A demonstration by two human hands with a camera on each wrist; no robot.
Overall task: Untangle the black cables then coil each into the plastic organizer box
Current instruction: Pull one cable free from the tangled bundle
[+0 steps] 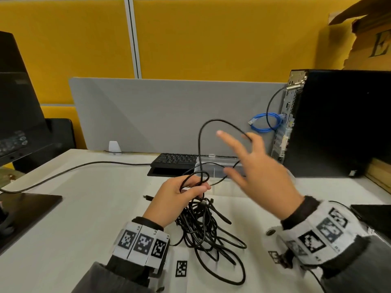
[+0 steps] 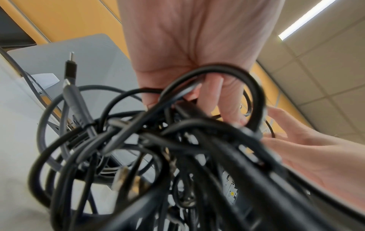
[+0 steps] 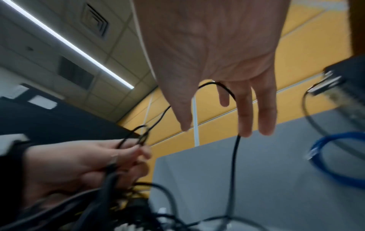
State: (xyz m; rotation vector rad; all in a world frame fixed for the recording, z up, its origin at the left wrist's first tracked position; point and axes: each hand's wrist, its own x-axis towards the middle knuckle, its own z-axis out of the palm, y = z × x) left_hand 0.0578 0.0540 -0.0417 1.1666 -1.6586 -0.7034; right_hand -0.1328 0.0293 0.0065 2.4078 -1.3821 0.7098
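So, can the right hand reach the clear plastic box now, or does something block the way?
Probably yes. The right hand is open and raised just in front of the plastic box, nothing solid between them. Only a thin black cable loop hangs over its fingers, the other end gripped by the left hand.

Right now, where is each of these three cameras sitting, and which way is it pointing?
Head: worn on the head, looks down at the desk; both hands and banded wrists show.
Left wrist: under the left hand, looks up along the palm at the cable tangle it grips.
Right wrist: under the right hand, looks up along straight fingers hooking one cable loop.
Shared: both wrist views show the other hand, the yellow wall and the ceiling light.
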